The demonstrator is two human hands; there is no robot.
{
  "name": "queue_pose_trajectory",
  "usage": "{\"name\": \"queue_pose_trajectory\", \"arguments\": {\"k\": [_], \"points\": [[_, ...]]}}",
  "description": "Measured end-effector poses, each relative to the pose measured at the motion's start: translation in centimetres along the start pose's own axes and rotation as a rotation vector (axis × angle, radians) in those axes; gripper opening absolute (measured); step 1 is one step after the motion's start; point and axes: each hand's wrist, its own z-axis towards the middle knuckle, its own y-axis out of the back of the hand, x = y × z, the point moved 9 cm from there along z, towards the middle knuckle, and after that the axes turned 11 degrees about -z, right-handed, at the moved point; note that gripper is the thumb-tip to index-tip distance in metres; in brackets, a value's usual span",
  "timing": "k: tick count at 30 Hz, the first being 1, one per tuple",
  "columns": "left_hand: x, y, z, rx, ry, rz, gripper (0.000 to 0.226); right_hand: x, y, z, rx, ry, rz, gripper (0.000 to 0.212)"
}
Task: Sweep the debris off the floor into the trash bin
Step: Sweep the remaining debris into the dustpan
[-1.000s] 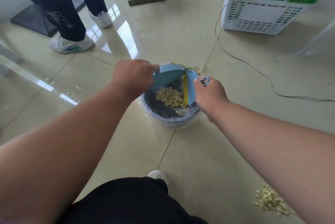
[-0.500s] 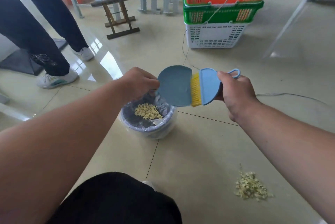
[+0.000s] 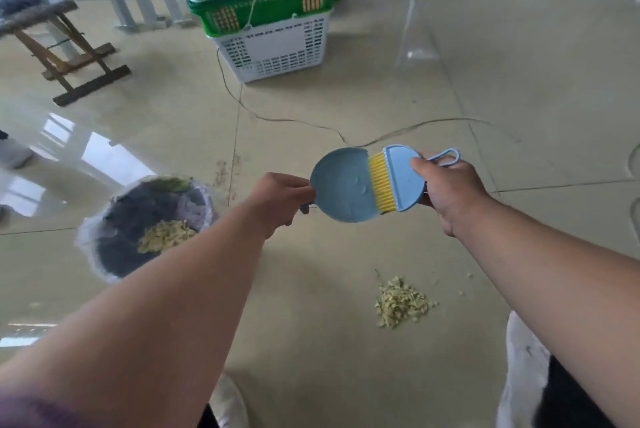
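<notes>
Hands (image 3: 282,199) (image 3: 450,194) are gripping dustpan (image 3: 341,185) and brush (image 3: 394,178) between loads, so next we are lowering both beside the remaining debris pile (image 3: 401,303), then tipping it into the trash bin (image 3: 104,220).

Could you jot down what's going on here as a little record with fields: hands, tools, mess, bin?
left hand: holds blue dustpan in the air
right hand: grips blue brush, yellow bristles against the pan
trash bin: lined, on the floor at left, yellowish scraps inside
debris pile: on the floor, below the tools
task: unfinished
</notes>
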Motion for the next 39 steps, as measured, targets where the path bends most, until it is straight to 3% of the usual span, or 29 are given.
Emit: {"name": "queue_pose_trajectory", "arguments": {"k": [4,10,17,23,26,32,39], "points": [[6.3,-4.5,2.1,0.041,0.064,-0.035,0.019,-6.8,1.0,2.5,0.024,-0.094,-0.026,0.005],[13.9,-7.5,3.8,0.049,0.205,-0.009,0.030,-14.6,1.5,4.7,-0.036,-0.155,-0.133,0.005],[19.4,-5.6,4.6,0.013,0.310,0.098,0.019,-18.2,4.6,7.0,-0.082,0.041,-0.664,0.039],[22.2,-4.0,4.3,-0.015,0.346,0.207,0.016,-21.4,1.3,5.6,0.095,0.041,-0.887,0.039],[22.5,-3.7,3.9,0.035,0.339,0.280,0.017,-21.5,-1.1,3.1,0.136,0.126,-0.978,0.038],[21.9,-2.8,3.0,0.014,0.342,0.312,0.020,-21.9,-6.5,-1.9,0.380,0.270,-1.020,0.038],[23.1,-0.1,1.7,-0.032,0.366,0.264,0.021,-17.7,-6.3,0.4,0.127,0.283,-0.967,0.041]]}}
